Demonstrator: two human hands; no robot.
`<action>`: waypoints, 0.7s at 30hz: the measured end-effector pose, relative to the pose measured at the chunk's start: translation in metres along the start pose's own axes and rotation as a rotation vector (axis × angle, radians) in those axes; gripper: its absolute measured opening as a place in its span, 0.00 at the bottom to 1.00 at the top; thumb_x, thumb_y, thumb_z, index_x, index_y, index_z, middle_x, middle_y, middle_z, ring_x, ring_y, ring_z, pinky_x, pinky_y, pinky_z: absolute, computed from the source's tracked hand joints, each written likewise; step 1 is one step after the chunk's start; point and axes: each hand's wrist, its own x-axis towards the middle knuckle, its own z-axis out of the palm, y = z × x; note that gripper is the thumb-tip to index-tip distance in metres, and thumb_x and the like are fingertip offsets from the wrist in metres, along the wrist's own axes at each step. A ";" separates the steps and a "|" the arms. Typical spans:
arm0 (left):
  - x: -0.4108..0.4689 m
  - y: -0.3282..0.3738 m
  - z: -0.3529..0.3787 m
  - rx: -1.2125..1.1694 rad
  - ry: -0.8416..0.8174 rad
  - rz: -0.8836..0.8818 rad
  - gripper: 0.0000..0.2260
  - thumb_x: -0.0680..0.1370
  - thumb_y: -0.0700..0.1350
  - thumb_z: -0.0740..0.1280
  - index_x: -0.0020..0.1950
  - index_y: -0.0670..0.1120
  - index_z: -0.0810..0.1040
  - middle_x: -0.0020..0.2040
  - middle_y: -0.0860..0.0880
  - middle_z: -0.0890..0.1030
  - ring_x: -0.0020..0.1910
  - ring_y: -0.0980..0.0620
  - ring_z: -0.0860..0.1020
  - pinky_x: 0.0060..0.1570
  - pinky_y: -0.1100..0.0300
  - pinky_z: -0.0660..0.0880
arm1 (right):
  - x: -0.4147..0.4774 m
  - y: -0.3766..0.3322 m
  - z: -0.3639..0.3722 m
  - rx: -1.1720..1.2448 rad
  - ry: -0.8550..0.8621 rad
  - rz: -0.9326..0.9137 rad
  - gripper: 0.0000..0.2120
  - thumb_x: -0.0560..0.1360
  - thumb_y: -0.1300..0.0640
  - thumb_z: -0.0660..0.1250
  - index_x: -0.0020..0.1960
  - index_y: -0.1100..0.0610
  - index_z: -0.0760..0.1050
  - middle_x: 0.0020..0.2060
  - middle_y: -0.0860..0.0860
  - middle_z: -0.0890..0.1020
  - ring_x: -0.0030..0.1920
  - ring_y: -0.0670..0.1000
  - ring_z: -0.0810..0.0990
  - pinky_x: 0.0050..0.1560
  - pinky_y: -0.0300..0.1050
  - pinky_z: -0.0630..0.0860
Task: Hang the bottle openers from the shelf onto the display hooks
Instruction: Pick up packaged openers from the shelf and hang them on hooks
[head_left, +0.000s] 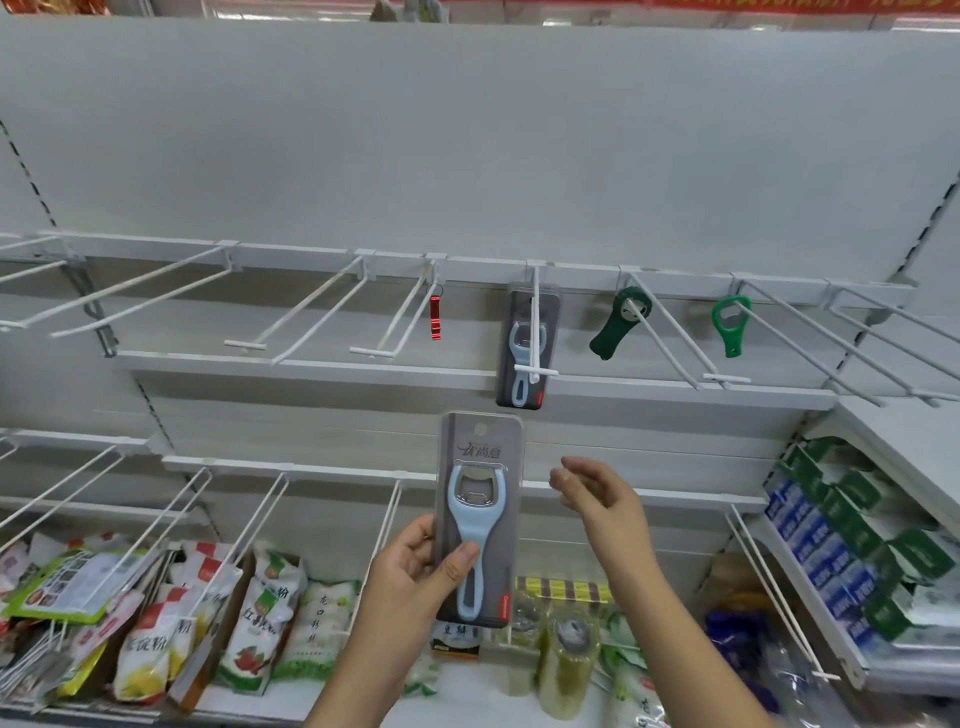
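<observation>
The thumb and fingers of the left hand pinch the lower half of a carded bottle opener, thumb pressed across the front over the pale blue handle, the other fingers curled round the card's left edge. The card stands upright, its hang hole at the top, in front of the bare shelf and just below the row of display hooks. The right hand hovers just beside the card's right edge, apart from it, its fingers loosely spread and holding nothing. Above, an identical carded opener already hangs on a white display hook, almost straight over the held one. On the neighbouring hook to its left hangs a small red opener; to its right a dark green opener hangs tilted, and further right a lighter green opener. The other hooks along the rail carry nothing. Below the hands, food packets crowd the lower shelf, and blue boxes are stacked at the right.
</observation>
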 end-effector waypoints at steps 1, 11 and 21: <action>-0.003 0.001 0.002 0.003 -0.009 0.008 0.14 0.73 0.36 0.71 0.58 0.44 0.80 0.50 0.46 0.88 0.47 0.52 0.86 0.41 0.66 0.80 | -0.012 -0.002 -0.003 0.026 -0.013 -0.024 0.09 0.76 0.55 0.73 0.55 0.51 0.82 0.50 0.50 0.86 0.54 0.51 0.84 0.55 0.44 0.81; -0.017 0.004 0.019 0.037 -0.054 0.069 0.18 0.69 0.43 0.74 0.58 0.43 0.80 0.51 0.46 0.87 0.50 0.48 0.86 0.46 0.61 0.81 | -0.071 -0.031 -0.027 0.104 -0.066 -0.142 0.12 0.77 0.66 0.69 0.58 0.57 0.80 0.50 0.52 0.87 0.54 0.48 0.85 0.53 0.37 0.80; -0.006 0.026 0.033 0.033 0.001 0.132 0.11 0.75 0.39 0.72 0.57 0.44 0.80 0.50 0.46 0.87 0.48 0.49 0.86 0.42 0.61 0.82 | -0.088 -0.033 -0.035 0.146 -0.062 -0.151 0.12 0.76 0.66 0.69 0.58 0.56 0.80 0.49 0.50 0.87 0.53 0.47 0.85 0.52 0.35 0.79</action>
